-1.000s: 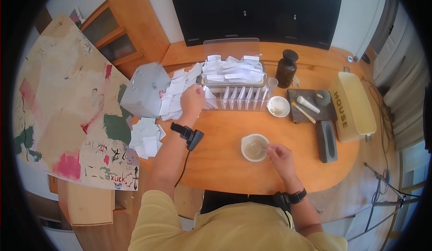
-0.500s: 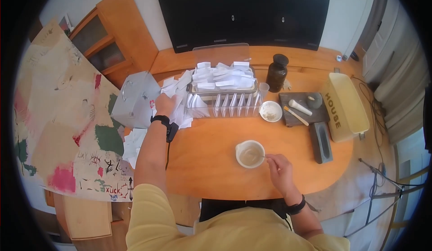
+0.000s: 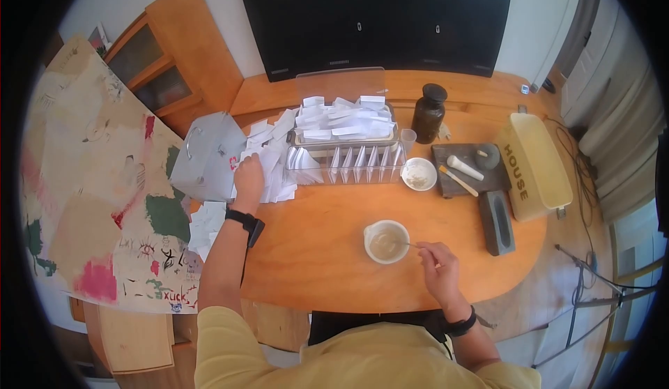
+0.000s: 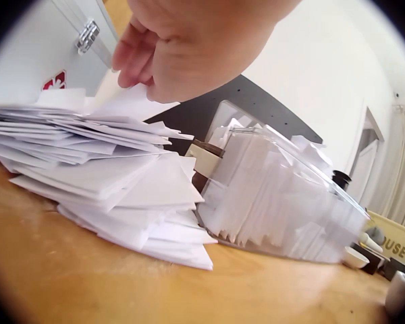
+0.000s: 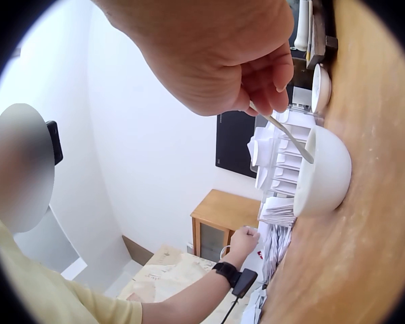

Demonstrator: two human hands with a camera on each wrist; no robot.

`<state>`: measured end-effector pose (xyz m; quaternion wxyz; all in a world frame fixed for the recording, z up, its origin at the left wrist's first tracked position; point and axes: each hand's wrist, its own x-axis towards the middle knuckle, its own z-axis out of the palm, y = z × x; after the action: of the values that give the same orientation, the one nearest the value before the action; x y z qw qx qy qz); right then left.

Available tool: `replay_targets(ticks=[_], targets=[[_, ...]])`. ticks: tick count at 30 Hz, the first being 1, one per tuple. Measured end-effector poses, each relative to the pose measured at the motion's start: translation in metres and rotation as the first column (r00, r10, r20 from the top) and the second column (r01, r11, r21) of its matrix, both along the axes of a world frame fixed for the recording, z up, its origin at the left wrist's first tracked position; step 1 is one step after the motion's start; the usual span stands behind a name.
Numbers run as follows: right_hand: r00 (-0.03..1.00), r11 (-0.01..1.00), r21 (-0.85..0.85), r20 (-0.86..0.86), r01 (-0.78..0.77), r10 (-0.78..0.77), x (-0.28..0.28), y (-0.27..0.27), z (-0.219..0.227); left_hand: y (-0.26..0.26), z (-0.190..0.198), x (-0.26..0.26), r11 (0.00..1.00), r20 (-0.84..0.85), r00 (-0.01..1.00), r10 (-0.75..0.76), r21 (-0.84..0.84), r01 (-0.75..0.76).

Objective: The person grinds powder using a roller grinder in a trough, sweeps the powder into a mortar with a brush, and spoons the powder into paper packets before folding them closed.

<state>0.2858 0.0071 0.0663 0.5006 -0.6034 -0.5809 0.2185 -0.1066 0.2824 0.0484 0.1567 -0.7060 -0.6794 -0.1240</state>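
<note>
My left hand (image 3: 249, 178) is over the pile of folded white paper packets (image 4: 108, 158) beside a grey metal box. In the left wrist view its thumb and curled fingers pinch a paper packet (image 4: 136, 104) on top of the pile. My right hand (image 3: 440, 272) pinches the thin handle of a small slim spoon (image 5: 288, 135). The spoon's far end reaches over the rim of a white mortar (image 5: 334, 172) with a pouring lip. Beige powder (image 3: 385, 244) covers the mortar's bottom.
Behind the pile, a clear divided box (image 3: 359, 175) holds upright packets, with more heaped behind. Rightward are a white dish (image 3: 419, 173), a dark jar (image 3: 428, 113), a board (image 3: 446, 180) with pestle and brush, a dark trough (image 3: 496, 223) and a yellow HOUSE bin (image 3: 540, 162).
My left hand has gone from the left end of the clear box leftward to the packet pile, then slightly nearer me. My right hand keeps the spoon at the mortar.
</note>
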Motion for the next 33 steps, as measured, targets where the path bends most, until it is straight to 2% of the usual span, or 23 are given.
replay_targets(ticks=[3,7,10,13,16,20,24,27,29,33], targets=[[1.000,0.999,-0.039,-0.003,-0.011,0.011,0.003,0.000,-0.004,-0.041,-0.006,-0.012,0.993,0.004,0.995,-0.103,0.065,0.102],[0.999,0.997,-0.068,0.027,-0.026,0.028,0.004,0.000,-0.001,-0.070,-0.002,-0.026,0.991,0.189,0.973,-0.136,0.037,0.131],[0.999,0.998,-0.057,0.036,-0.030,0.032,0.000,0.000,0.005,-0.060,0.011,-0.019,0.995,0.360,0.931,0.066,-0.089,-0.036],[0.999,0.999,-0.040,0.034,-0.024,0.025,-0.004,0.000,0.008,-0.030,0.011,-0.011,0.947,0.307,0.905,0.296,-0.219,-0.236],[0.999,1.000,0.009,0.048,-0.012,0.012,-0.007,-0.001,0.010,-0.014,0.017,-0.005,0.854,0.300,0.862,0.409,-0.459,-0.246],[0.996,0.999,0.041,0.090,0.017,-0.020,-0.001,-0.009,0.010,0.000,0.002,-0.013,0.844,0.298,0.874,0.384,-0.498,-0.200],[0.995,1.000,0.020,0.098,0.017,-0.019,0.002,-0.010,0.007,-0.005,-0.006,-0.018,0.875,0.332,0.865,0.377,-0.432,-0.216],[0.994,1.000,0.012,0.110,0.001,-0.002,0.000,-0.009,0.005,-0.021,0.012,-0.004,0.873,0.303,0.869,0.392,-0.421,-0.247],[0.991,1.000,-0.019,0.134,-0.022,0.025,-0.002,-0.008,0.005,-0.021,0.014,-0.003,0.869,0.300,0.873,0.386,-0.435,-0.235],[0.990,0.999,0.023,0.134,-0.035,0.031,-0.003,-0.009,0.004,-0.021,0.008,-0.014,0.883,0.329,0.875,0.354,-0.425,-0.198]])
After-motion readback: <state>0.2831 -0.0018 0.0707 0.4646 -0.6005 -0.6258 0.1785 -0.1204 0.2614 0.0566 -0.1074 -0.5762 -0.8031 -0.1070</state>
